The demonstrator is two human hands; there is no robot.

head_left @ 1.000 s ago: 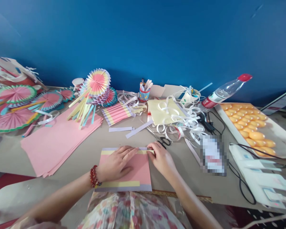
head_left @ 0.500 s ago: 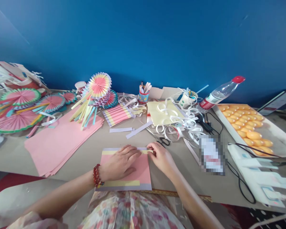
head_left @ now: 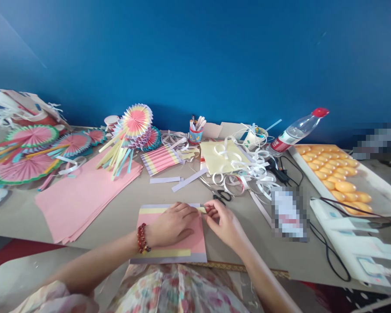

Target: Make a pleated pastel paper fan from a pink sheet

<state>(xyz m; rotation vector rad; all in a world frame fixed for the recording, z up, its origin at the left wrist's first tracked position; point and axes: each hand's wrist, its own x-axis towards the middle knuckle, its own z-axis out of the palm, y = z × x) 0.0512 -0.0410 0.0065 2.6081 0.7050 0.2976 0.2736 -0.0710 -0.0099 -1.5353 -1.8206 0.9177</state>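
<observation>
A pink sheet of paper [head_left: 197,239] lies in front of me, with lilac and yellow bands along its far and near edges. My left hand [head_left: 176,224] rests flat on it, fingers stretched toward the right over the far yellow paper strip [head_left: 153,211]. That strip's right end pokes out past the sheet's edge. There the fingertips of my right hand [head_left: 222,222] are pinched together at the strip end, partly hiding it. Just beyond my right hand lie black-handled scissors [head_left: 224,196].
Pink sheets [head_left: 84,191] and pleated paper fans [head_left: 137,121] are on the left. Behind are a folded striped paper [head_left: 161,159], a pen cup [head_left: 195,132] and curled white strips [head_left: 263,169]. A bottle [head_left: 296,132], a tray of yellow oval pieces [head_left: 378,191] and a power strip [head_left: 342,243] stand right.
My left hand has slid right along the far yellow strip. My right hand has shifted slightly right, off the sheet's edge, with its fingers at the strip end. The camera view has tilted slightly.
</observation>
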